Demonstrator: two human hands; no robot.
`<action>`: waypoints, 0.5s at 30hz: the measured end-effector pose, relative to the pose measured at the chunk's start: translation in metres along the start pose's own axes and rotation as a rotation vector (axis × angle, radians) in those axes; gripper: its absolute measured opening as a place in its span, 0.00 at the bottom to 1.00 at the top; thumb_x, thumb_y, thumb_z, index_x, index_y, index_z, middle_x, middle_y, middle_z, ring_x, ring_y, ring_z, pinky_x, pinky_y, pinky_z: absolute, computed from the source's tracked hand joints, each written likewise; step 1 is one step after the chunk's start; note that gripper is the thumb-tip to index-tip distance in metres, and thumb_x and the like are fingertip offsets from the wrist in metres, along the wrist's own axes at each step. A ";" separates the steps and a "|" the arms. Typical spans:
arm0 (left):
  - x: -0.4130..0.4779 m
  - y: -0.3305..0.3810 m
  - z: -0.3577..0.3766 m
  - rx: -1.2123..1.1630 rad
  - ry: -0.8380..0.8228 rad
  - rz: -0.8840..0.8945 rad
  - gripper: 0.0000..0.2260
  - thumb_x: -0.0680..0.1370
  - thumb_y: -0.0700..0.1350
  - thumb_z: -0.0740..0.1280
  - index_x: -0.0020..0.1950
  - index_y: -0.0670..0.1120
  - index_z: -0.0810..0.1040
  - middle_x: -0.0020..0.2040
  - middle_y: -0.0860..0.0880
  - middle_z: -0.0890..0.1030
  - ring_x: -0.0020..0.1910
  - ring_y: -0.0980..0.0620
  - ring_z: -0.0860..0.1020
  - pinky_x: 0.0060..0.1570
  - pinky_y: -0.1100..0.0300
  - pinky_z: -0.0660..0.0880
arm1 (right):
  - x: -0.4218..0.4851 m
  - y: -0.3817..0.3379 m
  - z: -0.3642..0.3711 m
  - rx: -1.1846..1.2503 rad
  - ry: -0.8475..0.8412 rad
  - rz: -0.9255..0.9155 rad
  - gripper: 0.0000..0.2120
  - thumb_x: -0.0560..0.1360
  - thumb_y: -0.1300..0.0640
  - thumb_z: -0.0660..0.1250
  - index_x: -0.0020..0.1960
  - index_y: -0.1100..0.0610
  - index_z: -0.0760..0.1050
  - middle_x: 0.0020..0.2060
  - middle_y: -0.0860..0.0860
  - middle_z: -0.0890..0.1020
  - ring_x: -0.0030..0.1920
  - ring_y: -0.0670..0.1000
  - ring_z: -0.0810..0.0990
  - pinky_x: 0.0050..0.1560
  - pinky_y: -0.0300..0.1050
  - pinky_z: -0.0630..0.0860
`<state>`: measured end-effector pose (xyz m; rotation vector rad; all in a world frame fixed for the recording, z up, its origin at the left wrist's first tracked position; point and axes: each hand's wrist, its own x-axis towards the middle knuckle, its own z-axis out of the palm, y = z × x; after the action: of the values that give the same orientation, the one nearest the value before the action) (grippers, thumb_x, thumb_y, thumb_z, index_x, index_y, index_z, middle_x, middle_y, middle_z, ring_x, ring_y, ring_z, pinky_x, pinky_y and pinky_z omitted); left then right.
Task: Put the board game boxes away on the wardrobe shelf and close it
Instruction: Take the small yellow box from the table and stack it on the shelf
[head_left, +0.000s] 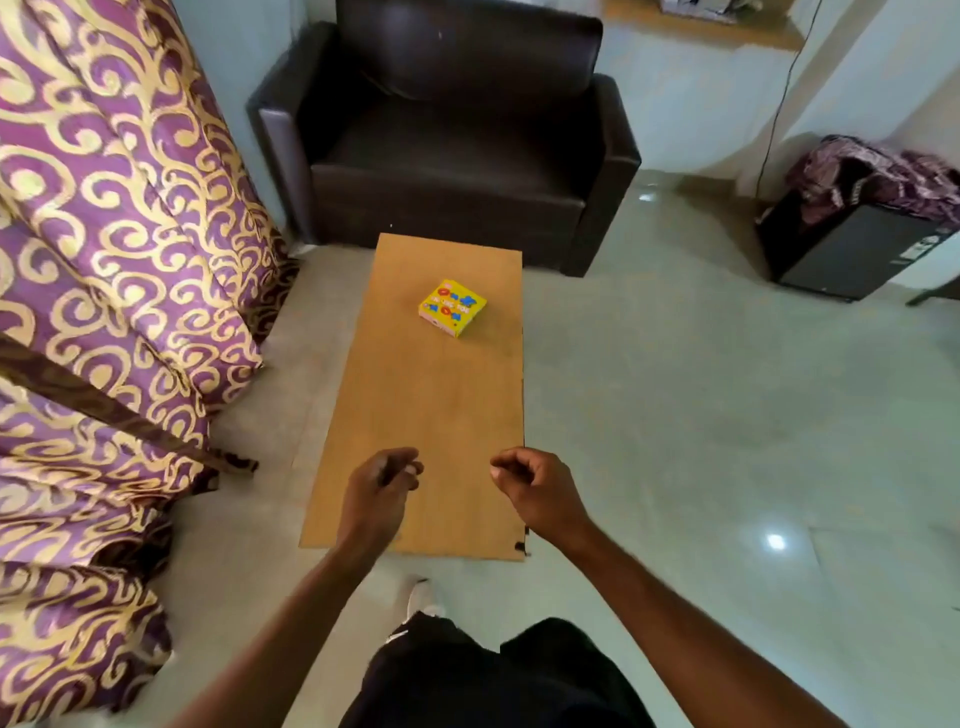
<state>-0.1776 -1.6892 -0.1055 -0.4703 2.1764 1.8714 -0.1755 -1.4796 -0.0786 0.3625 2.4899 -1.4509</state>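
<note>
Plainly, the pick-up step is in hand; the yellow game box (452, 315) lies alone on the far half of the worktop (415, 415); left hand (382, 480) and right hand (530, 480) hover loosely curled, empty, well short; next, reach forward and grasp it; no wardrobe in view.

Home living room. Dark brown leather armchair (457, 130) against pale wall; low rectangular light-wood coffee table (421, 415) in front of it on glossy pale tiled floor (701, 415). Purple curtain with gold swirl pattern (104, 260) at left. Small black cabinet draped with maroon patterned cloth (857, 244) at right.
</note>
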 end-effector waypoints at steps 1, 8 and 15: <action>0.022 0.007 0.000 -0.003 0.001 -0.004 0.11 0.79 0.34 0.64 0.54 0.47 0.79 0.47 0.46 0.83 0.43 0.49 0.80 0.39 0.67 0.75 | 0.023 -0.008 -0.003 0.006 -0.004 0.004 0.05 0.73 0.56 0.72 0.49 0.53 0.83 0.41 0.46 0.85 0.44 0.45 0.84 0.48 0.38 0.80; 0.164 0.031 0.027 0.072 0.028 -0.096 0.08 0.79 0.41 0.65 0.56 0.49 0.79 0.48 0.48 0.82 0.49 0.49 0.80 0.52 0.53 0.76 | 0.206 -0.030 -0.013 -0.005 -0.070 0.064 0.03 0.73 0.57 0.72 0.45 0.51 0.81 0.36 0.49 0.84 0.38 0.48 0.82 0.47 0.45 0.80; 0.342 0.024 0.083 0.210 0.081 -0.273 0.14 0.74 0.45 0.65 0.59 0.43 0.77 0.49 0.47 0.81 0.50 0.46 0.80 0.45 0.63 0.74 | 0.413 -0.011 0.007 -0.054 -0.293 0.235 0.03 0.74 0.58 0.69 0.42 0.52 0.79 0.37 0.51 0.83 0.37 0.51 0.82 0.34 0.40 0.72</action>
<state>-0.5049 -1.6352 -0.2259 -0.7672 2.1977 1.4883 -0.5677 -1.4520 -0.2074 0.3859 2.1685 -1.2431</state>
